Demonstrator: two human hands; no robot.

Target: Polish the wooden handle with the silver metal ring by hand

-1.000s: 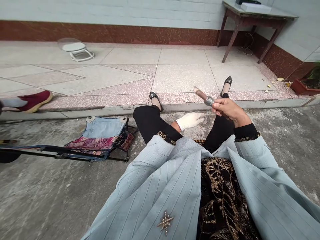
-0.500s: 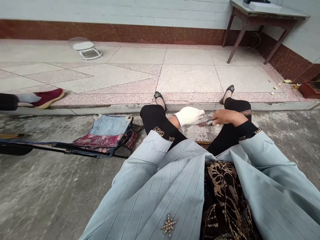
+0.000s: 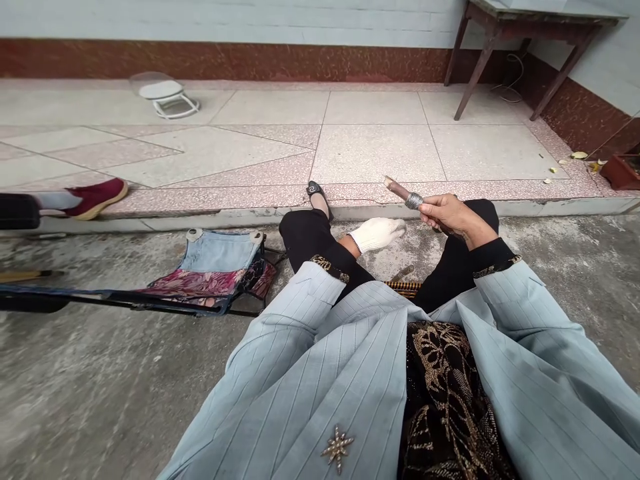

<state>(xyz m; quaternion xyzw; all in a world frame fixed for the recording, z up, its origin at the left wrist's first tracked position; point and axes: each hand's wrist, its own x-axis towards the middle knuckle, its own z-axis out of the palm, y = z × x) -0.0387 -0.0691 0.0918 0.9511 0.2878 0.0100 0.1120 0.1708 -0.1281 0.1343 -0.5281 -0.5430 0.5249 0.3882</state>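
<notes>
I sit on the concrete ground with my legs stretched out. My right hand (image 3: 450, 213) is raised above my right knee, closed round a tool (image 3: 404, 194) with a brown wooden shaft and a metal ring; its end points up and left. My left hand (image 3: 377, 235), in a white glove, rests low between my knees with its fingers curled together; what it holds is hidden. A small brown piece (image 3: 403, 272) lies on the ground below it, beside a woven yellow-and-black edge (image 3: 403, 287).
A folded stool (image 3: 215, 267) of denim and floral cloth lies to my left. Another person's red shoe (image 3: 95, 197) rests on the tiled step (image 3: 210, 217). A white stand (image 3: 165, 97), a wooden table (image 3: 505, 40) and a plant pot (image 3: 620, 170) stand farther back.
My right hand swung the tool down to the gloved left hand half a second ago and has lifted it again. The left hand stayed in place.
</notes>
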